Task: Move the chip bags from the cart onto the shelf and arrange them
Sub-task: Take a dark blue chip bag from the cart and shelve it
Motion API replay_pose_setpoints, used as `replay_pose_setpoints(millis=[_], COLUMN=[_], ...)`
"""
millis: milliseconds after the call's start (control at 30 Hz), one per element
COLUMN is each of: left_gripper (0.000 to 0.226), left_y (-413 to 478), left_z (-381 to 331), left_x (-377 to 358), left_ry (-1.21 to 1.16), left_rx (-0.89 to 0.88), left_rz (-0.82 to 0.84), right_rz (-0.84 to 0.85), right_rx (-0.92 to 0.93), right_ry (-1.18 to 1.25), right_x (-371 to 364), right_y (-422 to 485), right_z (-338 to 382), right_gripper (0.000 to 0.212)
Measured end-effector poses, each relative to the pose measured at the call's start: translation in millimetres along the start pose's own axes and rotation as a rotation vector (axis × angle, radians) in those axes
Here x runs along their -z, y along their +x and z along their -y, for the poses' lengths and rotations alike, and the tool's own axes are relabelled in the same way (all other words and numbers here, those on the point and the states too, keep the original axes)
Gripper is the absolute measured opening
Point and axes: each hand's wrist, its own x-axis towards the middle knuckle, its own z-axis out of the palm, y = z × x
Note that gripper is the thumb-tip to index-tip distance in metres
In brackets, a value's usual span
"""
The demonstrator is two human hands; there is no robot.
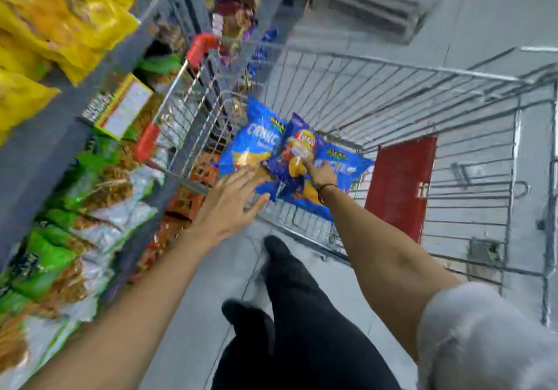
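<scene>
A wire shopping cart (392,93) stands in the aisle ahead of me. In its near left corner lie three chip bags: a light blue bag (256,145) on the left, a dark purple-blue bag (294,160) across the middle, and another light blue bag (344,166) on the right. My right hand (320,175) reaches into the cart, its fingers on the dark bag; whether it grips the bag is unclear. Just outside the cart's near edge, my left hand (232,202) is spread open, fingertips close to the left blue bag. The shelf (45,160) runs along my left.
Yellow bags (54,18) fill the upper shelf and green-and-silver bags (78,232) the lower one. A yellow price tag (123,108) sticks out from the shelf edge. The cart has a red flap (401,181) and red corner bumpers. My dark-trousered legs (296,314) stand on the grey floor.
</scene>
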Motion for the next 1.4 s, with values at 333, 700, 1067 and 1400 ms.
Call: replay_pose_setpoints(millis=[333, 700, 1067, 1400], left_gripper=[0.037, 0.035, 0.046, 0.057], left_y=[-1, -1, -3, -9], left_z=[0, 2, -2, -3], left_x=[-12, -16, -10, 32], left_ry=[0.077, 0.068, 0.065, 0.013], left_rx=[0.066, 0.075, 0.154, 0.143], left_rz=[-0.134, -0.171, -0.029, -0.067], right_rz=[0.099, 0.342, 0.413, 0.375], right_rx=[-0.295, -0.307, -0.201, 0.211], right_ry=[0.578, 0.604, 0.849, 0.766], right_x=[-26, -41, -19, 32], right_y=[32, 48, 15, -47], right_z=[6, 14, 7, 67], right_gripper=[0.085, 0.031, 0.013, 0.067])
